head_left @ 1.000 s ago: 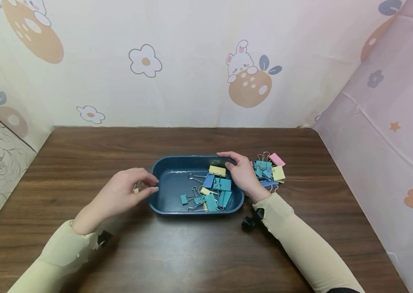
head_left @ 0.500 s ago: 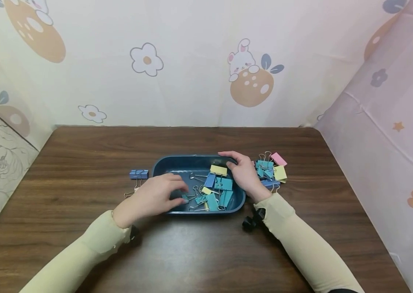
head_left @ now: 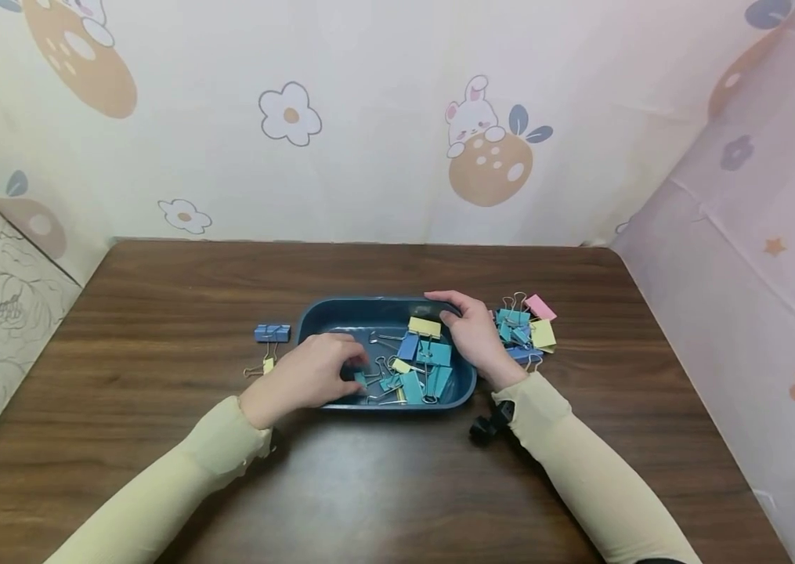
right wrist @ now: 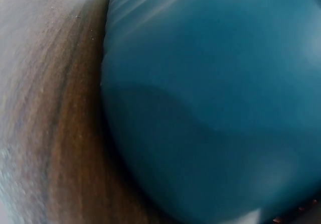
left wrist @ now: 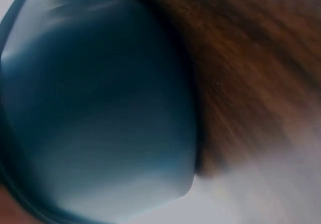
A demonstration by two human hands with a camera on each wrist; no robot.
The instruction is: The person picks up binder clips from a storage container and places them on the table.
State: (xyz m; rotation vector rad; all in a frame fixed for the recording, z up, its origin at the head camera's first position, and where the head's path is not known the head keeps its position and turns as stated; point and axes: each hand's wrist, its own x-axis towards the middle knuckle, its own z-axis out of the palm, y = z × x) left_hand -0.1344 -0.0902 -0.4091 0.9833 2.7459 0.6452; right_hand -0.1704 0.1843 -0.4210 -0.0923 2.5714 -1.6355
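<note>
A dark blue oblong tray (head_left: 327, 309) stands on the table, with several teal, blue and yellow binder clips (head_left: 432, 354) heaped in its right half. My left hand (head_left: 312, 368) reaches over the tray's left end. Its thumb and curled fingers pinch a small teal binder clip (head_left: 360, 379), which they partly hide. My right hand (head_left: 473, 335) grips the right end of the tray, thumb over the rim and fingers along the outside. Both wrist views show mostly the tray's outer wall (left wrist: 100, 108), close up, without the fingertips.
Left of the tray lie a blue binder clip (head_left: 272, 334) and a small yellow clip (head_left: 268, 366), the latter partly behind the left hand. Right of it is a pile of teal, pink, yellow and blue clips (head_left: 520, 333). A patterned cloth (head_left: 369, 180) hangs behind the table (head_left: 383, 486).
My left hand has moved right from beside the tray into it, down to the small teal binder clip, uncovering the clips at left. My right hand stays on the tray.
</note>
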